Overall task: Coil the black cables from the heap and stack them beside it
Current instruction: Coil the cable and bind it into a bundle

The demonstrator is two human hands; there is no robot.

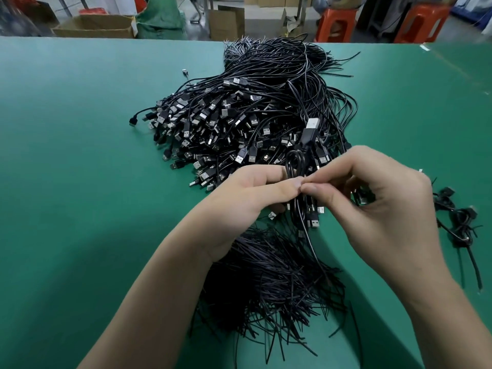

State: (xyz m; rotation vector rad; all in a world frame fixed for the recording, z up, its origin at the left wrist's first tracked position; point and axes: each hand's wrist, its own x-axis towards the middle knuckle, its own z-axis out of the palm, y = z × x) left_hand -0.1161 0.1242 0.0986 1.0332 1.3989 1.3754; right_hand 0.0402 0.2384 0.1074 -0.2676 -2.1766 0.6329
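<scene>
Both forearms run out of the bottom of the frame, and the palms are turned away, so what passes between the hands is only partly visible. The left hand (247, 193) and right hand (383, 198) meet at centre, thumb and forefinger tips pressed together on a black cable (299, 169). Its loops rise above the fingers (298, 182), a silver USB plug (312, 124) stands up above them, and a loose tail hangs below; whether a tie is being twisted around it cannot be told.

Behind the hands, the heap (239, 123) of black cables fills the middle of the green worktop (80, 169), plugs toward the viewer, bare ends fanned at the far edge. A thick bundle of thin black strands (269, 283) lies lower centre, partly hidden by the left wrist. At the right edge a few coiled cables (458, 222) lie beside the heap, partly blocked by the right hand. Beyond the worktop, blurred, stand cardboard boxes (95, 26) at upper left and orange stools (338, 21) at upper right.
</scene>
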